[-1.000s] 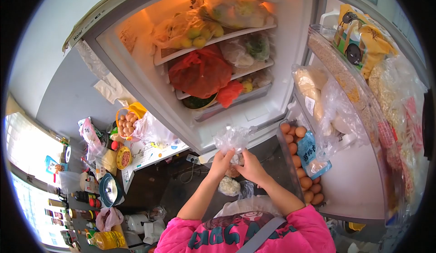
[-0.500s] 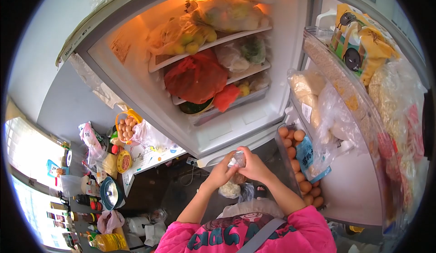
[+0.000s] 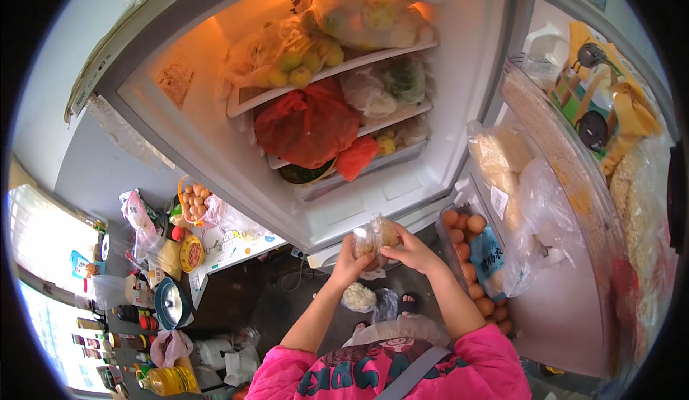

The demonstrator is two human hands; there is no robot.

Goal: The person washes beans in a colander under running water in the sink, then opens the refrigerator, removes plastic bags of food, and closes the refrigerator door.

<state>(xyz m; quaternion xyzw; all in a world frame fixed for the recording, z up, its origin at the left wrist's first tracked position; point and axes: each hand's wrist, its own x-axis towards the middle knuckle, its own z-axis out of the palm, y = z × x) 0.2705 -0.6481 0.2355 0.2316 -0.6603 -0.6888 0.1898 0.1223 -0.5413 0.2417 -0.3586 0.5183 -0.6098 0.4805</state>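
Observation:
Between my two hands is a clear plastic bag (image 3: 376, 236) with brownish contents, just in front of the open fridge's lower edge. My left hand (image 3: 350, 261) grips its left side, and my right hand (image 3: 415, 250) has fingers wrapped on its right side. Just below the hands lies a bag of something white (image 3: 359, 297). Inside the fridge, a red bag (image 3: 305, 124) sits on the middle shelf, beneath bags of yellow-green fruit (image 3: 298, 66).
The open fridge door (image 3: 560, 307) at the right holds eggs (image 3: 457, 236), a blue packet (image 3: 489, 260) and several bags. At the left, a table (image 3: 237, 246) bears a basket of eggs (image 3: 194, 200) and a yellow bowl (image 3: 191, 253). An oil bottle (image 3: 171, 380) stands lower left.
The bag's loose plastic top, spread above my hands a second ago, is now gathered. My hands have moved slightly apart around the bag, and it has risen a little. The view has shifted.

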